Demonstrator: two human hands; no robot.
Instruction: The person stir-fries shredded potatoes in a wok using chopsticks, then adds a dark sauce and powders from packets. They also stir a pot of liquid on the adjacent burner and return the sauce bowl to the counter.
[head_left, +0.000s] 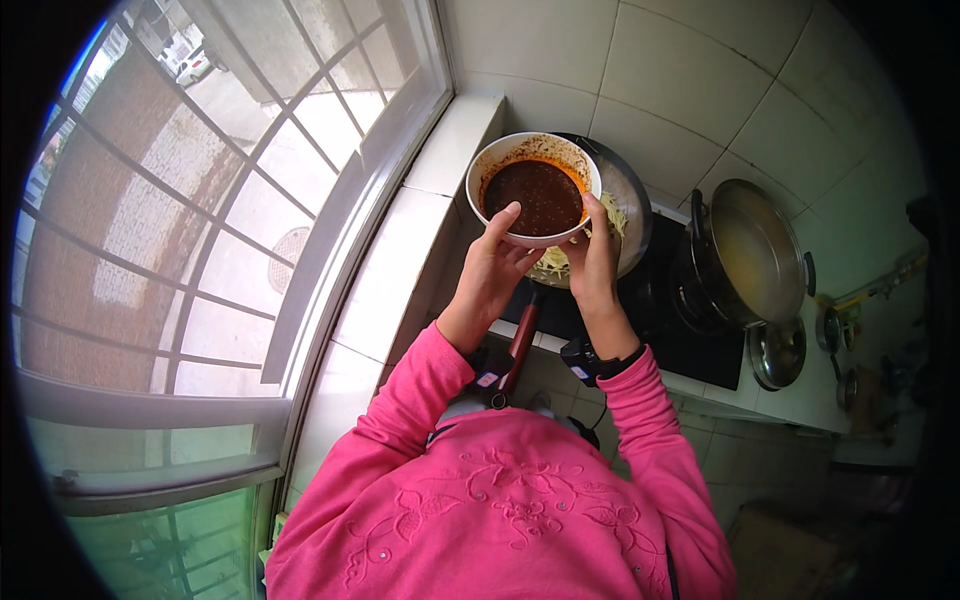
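Both my hands hold a white bowl (501, 150) of dark reddish-brown sauce (534, 196) with orange oil at its edge. My left hand (491, 266) grips the lower left side, its thumb on the rim. My right hand (596, 259) grips the lower right side, thumb also at the rim. Beneath the bowl is a frying pan (636, 217) on the cooktop, partly hidden, with pale yellow shreds of food (551, 261) in it. The pan's red handle (525, 337) points toward me between my forearms.
A large two-handled metal pot (757, 255) with cloudy yellowish liquid stands on the right of the black cooktop (701, 349). A metal lid (778, 352) lies beside it. A tiled ledge (382, 274) and barred window (225, 225) are at left; a tiled wall (675, 82) rises behind.
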